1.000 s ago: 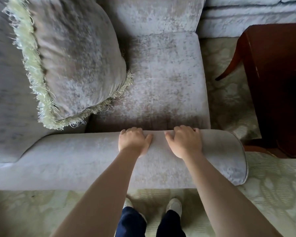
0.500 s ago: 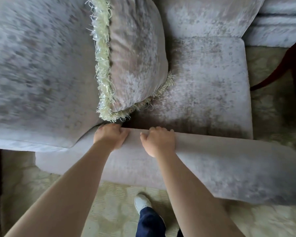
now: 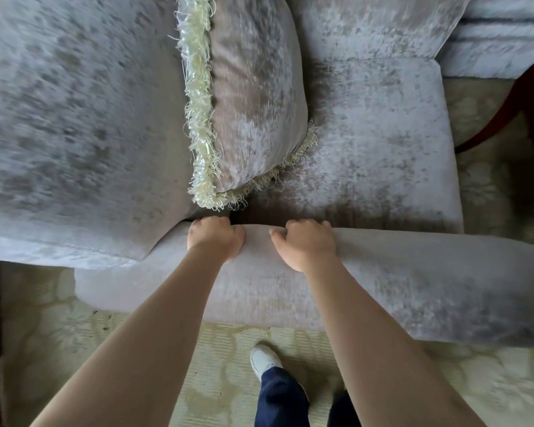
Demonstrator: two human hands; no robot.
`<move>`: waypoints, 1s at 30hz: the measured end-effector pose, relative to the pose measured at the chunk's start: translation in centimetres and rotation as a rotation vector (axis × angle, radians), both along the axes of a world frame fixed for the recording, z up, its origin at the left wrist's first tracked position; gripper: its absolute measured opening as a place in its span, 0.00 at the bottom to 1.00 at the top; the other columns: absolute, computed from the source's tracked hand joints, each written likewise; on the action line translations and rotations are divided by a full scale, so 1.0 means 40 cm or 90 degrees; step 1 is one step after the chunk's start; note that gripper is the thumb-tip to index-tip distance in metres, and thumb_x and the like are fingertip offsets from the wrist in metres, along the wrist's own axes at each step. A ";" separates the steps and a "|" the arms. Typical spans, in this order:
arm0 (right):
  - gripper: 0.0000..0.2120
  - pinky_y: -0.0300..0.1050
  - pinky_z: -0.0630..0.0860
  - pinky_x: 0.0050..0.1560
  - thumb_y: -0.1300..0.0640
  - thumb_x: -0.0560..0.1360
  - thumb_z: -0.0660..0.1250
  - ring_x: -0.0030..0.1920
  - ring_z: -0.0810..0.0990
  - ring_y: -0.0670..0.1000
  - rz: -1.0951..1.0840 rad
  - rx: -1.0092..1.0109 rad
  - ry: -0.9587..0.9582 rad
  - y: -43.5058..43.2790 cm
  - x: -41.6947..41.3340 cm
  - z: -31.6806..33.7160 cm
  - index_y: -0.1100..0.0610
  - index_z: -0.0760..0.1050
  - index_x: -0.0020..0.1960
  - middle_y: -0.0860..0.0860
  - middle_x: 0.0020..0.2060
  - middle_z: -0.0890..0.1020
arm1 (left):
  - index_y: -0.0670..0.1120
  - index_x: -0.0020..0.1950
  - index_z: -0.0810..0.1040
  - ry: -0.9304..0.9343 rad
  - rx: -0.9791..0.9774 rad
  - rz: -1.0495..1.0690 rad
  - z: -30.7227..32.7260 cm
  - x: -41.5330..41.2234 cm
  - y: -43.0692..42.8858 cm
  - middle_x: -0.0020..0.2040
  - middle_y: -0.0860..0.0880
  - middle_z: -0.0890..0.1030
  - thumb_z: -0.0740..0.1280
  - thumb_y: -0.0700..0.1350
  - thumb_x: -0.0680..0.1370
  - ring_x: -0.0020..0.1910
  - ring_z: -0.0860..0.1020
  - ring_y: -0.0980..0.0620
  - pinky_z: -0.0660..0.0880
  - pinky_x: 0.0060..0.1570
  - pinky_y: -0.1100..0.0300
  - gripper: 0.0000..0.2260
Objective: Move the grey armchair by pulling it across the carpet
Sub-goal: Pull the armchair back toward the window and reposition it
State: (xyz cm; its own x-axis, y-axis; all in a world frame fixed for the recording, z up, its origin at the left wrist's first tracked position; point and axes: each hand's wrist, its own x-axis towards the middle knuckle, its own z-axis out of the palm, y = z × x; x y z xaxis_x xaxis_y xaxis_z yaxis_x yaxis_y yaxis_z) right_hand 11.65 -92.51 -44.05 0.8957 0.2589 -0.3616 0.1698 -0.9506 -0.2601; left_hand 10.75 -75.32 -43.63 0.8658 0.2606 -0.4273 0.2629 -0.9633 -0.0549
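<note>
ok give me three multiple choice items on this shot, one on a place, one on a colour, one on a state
1. Where does the cushion sit?
A. on the carpet
B. on the armchair seat, against the backrest
C. on the wooden table

2. What colour is the cushion's fringe?
A. pale cream-yellow
B. red
C. black

3. What are the hands doing?
A. hanging free above the chair
B. holding the cushion
C. both gripping the armrest

Key: 1 B, the cushion leans on the backrest over the seat. 2 A, the fringe is pale cream. 3 C, the left hand and right hand curl their fingers over the top of the armrest.
</note>
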 end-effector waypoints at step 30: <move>0.21 0.52 0.64 0.52 0.49 0.77 0.48 0.49 0.77 0.56 0.045 -0.017 0.005 0.203 -0.012 -0.011 0.58 0.76 0.51 0.55 0.48 0.80 | 0.45 0.55 0.78 0.012 -0.019 0.000 -0.017 -0.010 0.073 0.56 0.42 0.79 0.51 0.55 0.78 0.55 0.75 0.42 0.66 0.47 0.54 0.21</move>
